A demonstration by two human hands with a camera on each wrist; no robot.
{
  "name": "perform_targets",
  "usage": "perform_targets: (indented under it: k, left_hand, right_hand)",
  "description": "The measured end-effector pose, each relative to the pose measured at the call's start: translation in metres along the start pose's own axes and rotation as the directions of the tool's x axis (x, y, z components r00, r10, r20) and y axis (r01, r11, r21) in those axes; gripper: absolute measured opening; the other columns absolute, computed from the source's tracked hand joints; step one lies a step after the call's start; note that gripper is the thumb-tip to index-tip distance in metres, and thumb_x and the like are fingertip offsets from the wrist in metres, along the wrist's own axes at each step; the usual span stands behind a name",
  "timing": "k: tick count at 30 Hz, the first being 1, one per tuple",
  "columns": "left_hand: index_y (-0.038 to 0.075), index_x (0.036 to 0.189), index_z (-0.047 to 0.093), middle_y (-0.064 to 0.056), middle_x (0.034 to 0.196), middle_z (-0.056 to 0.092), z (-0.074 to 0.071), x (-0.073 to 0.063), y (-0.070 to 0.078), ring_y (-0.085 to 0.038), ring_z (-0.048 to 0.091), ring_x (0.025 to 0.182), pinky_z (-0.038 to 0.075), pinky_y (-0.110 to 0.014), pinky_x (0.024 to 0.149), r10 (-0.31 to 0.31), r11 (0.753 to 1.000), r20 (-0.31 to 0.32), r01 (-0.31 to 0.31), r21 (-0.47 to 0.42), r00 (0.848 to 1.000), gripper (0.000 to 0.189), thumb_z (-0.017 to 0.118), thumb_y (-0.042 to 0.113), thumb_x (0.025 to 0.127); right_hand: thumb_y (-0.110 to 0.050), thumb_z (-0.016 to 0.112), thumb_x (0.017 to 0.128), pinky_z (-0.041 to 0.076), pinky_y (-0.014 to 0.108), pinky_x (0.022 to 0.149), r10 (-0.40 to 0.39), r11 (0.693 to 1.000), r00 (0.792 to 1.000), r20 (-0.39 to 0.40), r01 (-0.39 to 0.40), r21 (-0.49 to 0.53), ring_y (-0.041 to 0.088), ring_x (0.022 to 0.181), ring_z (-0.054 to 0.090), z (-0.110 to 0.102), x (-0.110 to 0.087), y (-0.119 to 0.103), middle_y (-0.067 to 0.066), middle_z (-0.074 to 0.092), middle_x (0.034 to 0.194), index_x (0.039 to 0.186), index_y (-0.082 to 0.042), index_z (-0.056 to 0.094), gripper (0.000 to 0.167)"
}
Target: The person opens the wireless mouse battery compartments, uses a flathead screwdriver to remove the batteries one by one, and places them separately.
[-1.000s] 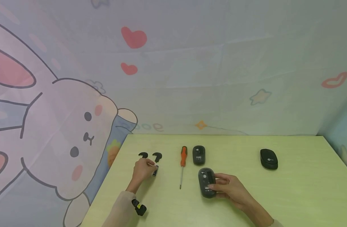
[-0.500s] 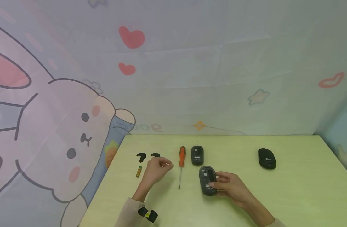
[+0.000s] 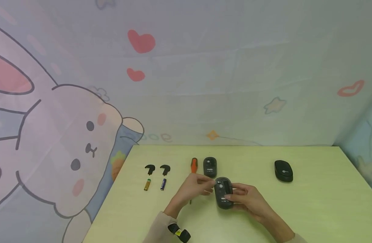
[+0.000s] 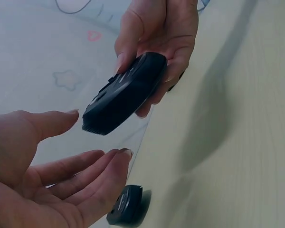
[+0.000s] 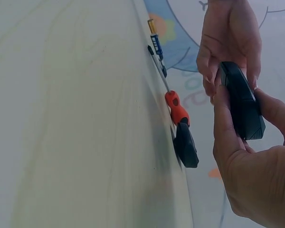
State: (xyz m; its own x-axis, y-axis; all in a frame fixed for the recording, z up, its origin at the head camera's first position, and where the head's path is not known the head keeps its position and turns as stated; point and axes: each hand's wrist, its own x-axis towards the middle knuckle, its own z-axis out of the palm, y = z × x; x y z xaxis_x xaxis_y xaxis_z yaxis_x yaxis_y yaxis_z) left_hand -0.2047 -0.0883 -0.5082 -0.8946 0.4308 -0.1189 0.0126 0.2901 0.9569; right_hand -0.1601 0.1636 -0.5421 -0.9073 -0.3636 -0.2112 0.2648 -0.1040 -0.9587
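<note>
Black plastic forms the held mouse (image 3: 221,193), which is raised above the table (image 3: 313,209) with its underside facing the head camera. The right hand (image 3: 249,201) pinches it by one side between thumb and fingers; the thumb covers part of the underside, and the small print there is too fine to read. A dark recess lies along the side nearest that hand (its interior cannot be made out). The left hand (image 3: 194,187) is at the far end of the held mouse, thumb and fingers spread apart; the left wrist view shows a gap beyond the thumb, but contact at the other fingertips cannot be confirmed. This hand hides most of the shaft of the screwdriver (image 3: 194,164), leaving the orange handle and the tip visible. A second mouse (image 3: 210,166) lies just beside the handle; a third mouse (image 3: 284,171) lies well apart, to the right. At the left, a gold battery (image 3: 147,185) and a blue battery (image 3: 163,184) lie near two black covers (image 3: 165,169). Both sleeves (image 3: 160,226) are cut off by the lower edge.
</note>
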Motion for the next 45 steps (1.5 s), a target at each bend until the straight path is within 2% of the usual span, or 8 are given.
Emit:
perform_targets:
  k: [4,11,18,21,26,32,41,45]
  left_hand:
    - [-0.001,0.119,0.076,-0.018,0.112,0.080,0.010,0.007,-0.001,-0.029,0.080,0.098,0.068,-0.036,0.083,0.001,0.999,-0.015,-0.002,-0.032,1.000,0.031,0.073,0.024,0.100]
    - [-0.005,0.119,0.075,-0.019,0.109,0.080,0.025,0.020,0.000,-0.025,0.081,0.094,0.068,-0.038,0.081,0.012,0.991,-0.008,-0.013,-0.133,1.000,0.032,0.078,0.017,0.096]
    - [-0.001,0.120,0.076,-0.014,0.114,0.079,0.034,0.035,0.004,-0.020,0.080,0.092,0.067,-0.039,0.084,-0.001,0.997,-0.008,0.000,-0.083,1.000,0.033,0.078,0.021,0.096]
    - [-0.002,0.120,0.076,-0.014,0.112,0.080,0.036,0.042,0.008,-0.020,0.081,0.091,0.067,-0.036,0.084,-0.006,0.998,-0.034,0.004,-0.057,0.999,0.034,0.079,0.022,0.096]
    - [-0.001,0.119,0.077,-0.013,0.108,0.081,0.039,0.060,0.013,-0.018,0.080,0.089,0.066,-0.032,0.083,-0.036,0.999,-0.089,0.035,-0.013,0.995,0.034,0.080,0.023,0.095]
    - [0.000,0.115,0.079,-0.012,0.105,0.082,0.048,0.084,0.017,-0.016,0.079,0.090,0.065,-0.030,0.083,-0.080,0.995,-0.127,0.087,0.047,0.989,0.031,0.080,0.023,0.094]
    - [-0.001,0.115,0.078,-0.014,0.108,0.081,0.063,0.119,0.022,-0.020,0.081,0.091,0.066,-0.031,0.084,-0.045,0.994,-0.203,0.063,0.085,0.978,0.026,0.076,0.018,0.098]
    - [0.000,0.116,0.078,-0.014,0.111,0.080,0.072,0.131,0.018,-0.017,0.078,0.094,0.065,-0.030,0.084,-0.045,0.991,-0.243,0.073,0.108,0.969,0.024,0.074,0.016,0.099]
  right_hand:
    - [-0.014,0.078,0.095,0.066,0.039,0.092,-0.011,1.000,1.000,-0.005,0.011,-0.012,0.020,0.107,0.077,-0.002,0.002,0.000,0.015,0.077,0.122,0.154,0.013,0.039,0.076]
    - [-0.016,0.078,0.095,0.066,0.038,0.092,-0.018,0.999,0.999,-0.050,0.015,-0.051,0.020,0.108,0.077,-0.010,-0.002,-0.004,0.015,0.076,0.122,0.154,0.012,0.040,0.076]
    - [-0.018,0.078,0.096,0.066,0.039,0.093,-0.010,0.997,0.993,-0.121,0.001,-0.077,0.017,0.107,0.076,-0.018,-0.005,-0.007,0.013,0.076,0.121,0.154,0.011,0.041,0.075]
    - [-0.017,0.077,0.097,0.065,0.041,0.094,-0.017,0.996,0.987,-0.161,0.004,-0.084,0.017,0.106,0.075,-0.023,-0.004,-0.010,0.011,0.076,0.120,0.152,0.010,0.045,0.070]
    - [-0.010,0.074,0.098,0.066,0.042,0.093,-0.027,0.998,0.980,-0.199,0.017,-0.054,0.016,0.103,0.075,-0.034,0.002,-0.013,0.009,0.074,0.117,0.149,0.013,0.046,0.063]
    - [-0.008,0.071,0.100,0.065,0.039,0.094,-0.022,0.997,0.973,-0.229,0.005,-0.076,0.016,0.102,0.074,-0.048,0.012,-0.013,0.014,0.069,0.123,0.150,0.014,0.043,0.062]
    - [-0.007,0.071,0.099,0.065,0.039,0.093,-0.040,0.997,0.955,-0.293,0.016,-0.082,0.011,0.100,0.074,-0.071,0.035,-0.017,0.011,0.071,0.121,0.149,0.015,0.045,0.060]
    - [-0.006,0.068,0.101,0.065,0.037,0.094,-0.045,0.996,0.950,-0.308,0.020,-0.083,0.010,0.099,0.074,-0.079,0.044,-0.016,0.018,0.066,0.129,0.148,0.016,0.045,0.057]
